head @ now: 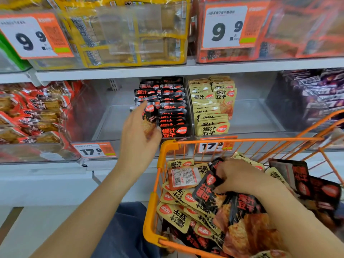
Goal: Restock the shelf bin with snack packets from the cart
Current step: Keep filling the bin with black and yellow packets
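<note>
Shelf bin [190,116] part-filled with black packets; orange cart [167,146] holds many more. Left hand [138,138] pinches one black packet [149,116] at bin; right hand [242,177] grips another packet [206,190] in cart.

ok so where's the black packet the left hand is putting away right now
In the head view it is left of centre, held by the left hand at the front of the black packet rows in the clear shelf bin, just left of the beige packets.

I observe the left hand [138,138] gripping a black packet [149,116] at the clear shelf bin [111,125]. The right hand [240,176] grips a black-and-red packet [206,190] among packets inside the orange cart [167,146].
</note>
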{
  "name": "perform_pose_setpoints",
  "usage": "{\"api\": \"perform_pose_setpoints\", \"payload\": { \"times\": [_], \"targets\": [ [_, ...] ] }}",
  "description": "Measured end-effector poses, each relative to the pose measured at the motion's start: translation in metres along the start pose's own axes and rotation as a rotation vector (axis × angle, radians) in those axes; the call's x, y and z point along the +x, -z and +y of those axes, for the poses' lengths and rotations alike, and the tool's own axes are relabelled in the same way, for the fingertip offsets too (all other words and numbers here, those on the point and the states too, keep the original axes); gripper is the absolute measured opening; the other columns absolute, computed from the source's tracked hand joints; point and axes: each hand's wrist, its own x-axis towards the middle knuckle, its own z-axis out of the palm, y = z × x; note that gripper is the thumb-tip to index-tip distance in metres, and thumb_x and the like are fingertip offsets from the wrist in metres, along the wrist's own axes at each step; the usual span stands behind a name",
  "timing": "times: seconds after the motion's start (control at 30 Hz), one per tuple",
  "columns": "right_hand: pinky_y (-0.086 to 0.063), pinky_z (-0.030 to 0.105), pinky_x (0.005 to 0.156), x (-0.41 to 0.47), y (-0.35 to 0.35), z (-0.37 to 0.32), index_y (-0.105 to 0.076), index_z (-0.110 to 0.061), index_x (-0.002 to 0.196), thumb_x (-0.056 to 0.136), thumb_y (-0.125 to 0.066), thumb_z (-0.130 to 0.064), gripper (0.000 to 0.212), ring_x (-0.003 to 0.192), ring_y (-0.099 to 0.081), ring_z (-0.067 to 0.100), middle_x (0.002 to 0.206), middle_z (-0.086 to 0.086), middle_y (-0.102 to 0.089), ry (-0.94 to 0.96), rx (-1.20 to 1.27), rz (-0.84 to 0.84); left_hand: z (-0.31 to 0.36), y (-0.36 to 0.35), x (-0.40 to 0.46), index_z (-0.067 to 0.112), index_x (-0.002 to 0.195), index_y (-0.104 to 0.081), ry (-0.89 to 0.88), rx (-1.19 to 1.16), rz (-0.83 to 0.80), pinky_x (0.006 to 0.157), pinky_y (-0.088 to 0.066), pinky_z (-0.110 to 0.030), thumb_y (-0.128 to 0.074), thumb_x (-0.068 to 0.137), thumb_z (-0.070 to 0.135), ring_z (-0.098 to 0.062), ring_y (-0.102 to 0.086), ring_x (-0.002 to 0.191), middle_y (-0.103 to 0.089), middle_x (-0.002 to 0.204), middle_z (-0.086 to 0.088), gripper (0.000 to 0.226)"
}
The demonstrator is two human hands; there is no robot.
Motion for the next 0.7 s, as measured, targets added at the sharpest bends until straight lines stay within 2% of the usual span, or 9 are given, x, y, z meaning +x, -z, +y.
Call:
{"api": "perform_pose_setpoints", "payload": {
  "times": [0.07,0.17,0.27,0.37,0.43,0.5,0.57,0.63,0.7],
  "targets": [
    [-0.037,0.027,0.062,0.0,-0.002,0.0,-0.057,-0.011,0.093,0.078,-0.075,-0.035,0.033,0.078,-0.052,0.013,0.089,0.0,-0.055,0.057,0.192,-0.014,0.009,-0.007,-0.011,0.019,0.141,-0.04,-0.016,-0.042,-0.061,0.101,-0.02,-0.005,-0.06,0.09,0.013,0.004,-0.032,0.124,-0.038,0.132,0.017,0.055],
    [-0.035,0.014,0.053,-0.004,0.007,0.002,-0.054,-0.016,0.081,0.08,-0.076,-0.016,0.022,0.058,-0.051,-0.007,0.068,-0.012,-0.055,0.197,0.623,-0.018,0.018,-0.011,-0.023,0.024,0.132,-0.048,0.007,-0.143,-0.119,0.102,-0.029,-0.011,-0.06,0.091,0.013,0.003,-0.042,0.122,-0.048,0.131,0.015,0.044],
    [-0.041,0.018,0.061,-0.008,0.021,0.002,-0.06,-0.009,0.084,0.08,-0.072,-0.004,0.014,0.063,-0.059,0.005,0.062,-0.007,-0.064,0.312,1.04,0.173,0.028,-0.011,-0.028,0.02,0.12,-0.058,0.268,-0.491,-0.183,0.093,-0.043,-0.011,-0.058,0.093,0.016,0.003,-0.058,0.108,-0.063,0.118,0.009,0.028],
    [-0.045,0.021,0.062,-0.012,0.029,-0.001,-0.059,-0.005,0.092,0.073,-0.074,-0.018,0.027,0.065,-0.063,0.011,0.07,-0.002,-0.067,0.313,1.335,0.334,0.041,-0.01,-0.028,0.02,0.109,-0.062,0.539,-0.728,-0.335,0.077,-0.055,-0.018,-0.051,0.093,0.028,-0.006,-0.069,0.088,-0.072,0.101,0.003,0.02],
    [-0.05,0.03,0.068,-0.012,0.028,-0.004,-0.062,-0.009,0.095,0.067,-0.073,-0.026,0.034,0.07,-0.066,0.015,0.08,0.003,-0.072,0.283,1.426,0.364,0.048,-0.008,-0.031,0.023,0.101,-0.063,0.565,-0.717,-0.444,0.066,-0.053,-0.015,-0.052,0.091,0.032,-0.002,-0.069,0.078,-0.074,0.085,0.009,0.017],
    [-0.054,0.029,0.066,-0.011,0.027,-0.008,-0.063,-0.012,0.096,0.069,-0.072,-0.021,0.03,0.071,-0.068,0.014,0.082,0.003,-0.073,0.288,1.49,0.38,0.049,-0.007,-0.034,0.021,0.105,-0.065,0.489,-0.64,-0.508,0.066,-0.051,-0.013,-0.059,0.088,0.032,-0.001,-0.068,0.081,-0.073,0.087,0.011,0.022],
    [-0.053,0.026,0.061,-0.011,0.025,-0.013,-0.063,-0.013,0.094,0.072,-0.07,-0.02,0.024,0.068,-0.068,0.011,0.079,0.001,-0.073,0.304,1.505,0.406,0.05,-0.007,-0.037,0.018,0.106,-0.066,0.414,-0.609,-0.53,0.062,-0.048,-0.012,-0.064,0.087,0.023,0.0,-0.067,0.078,-0.073,0.085,0.01,0.019],
    [-0.05,0.026,0.065,-0.01,0.023,-0.019,-0.062,-0.016,0.094,0.07,-0.069,-0.032,0.029,0.072,-0.066,0.008,0.08,-0.001,-0.07,0.286,1.472,0.486,0.046,-0.006,-0.038,0.016,0.102,-0.067,0.415,-0.621,-0.473,0.058,-0.048,-0.014,-0.064,0.087,0.013,-0.005,-0.068,0.074,-0.074,0.084,0.003,0.016],
    [-0.049,0.022,0.078,-0.009,0.018,-0.02,-0.063,-0.021,0.099,0.074,-0.066,-0.042,0.033,0.087,-0.064,0.004,0.094,-0.007,-0.069,0.248,1.313,0.649,0.038,0.002,-0.03,0.014,0.1,-0.068,0.435,-0.648,-0.31,0.06,-0.052,-0.019,-0.063,0.087,0.006,-0.01,-0.069,0.074,-0.075,0.085,0.001,0.016]
  ]
}}
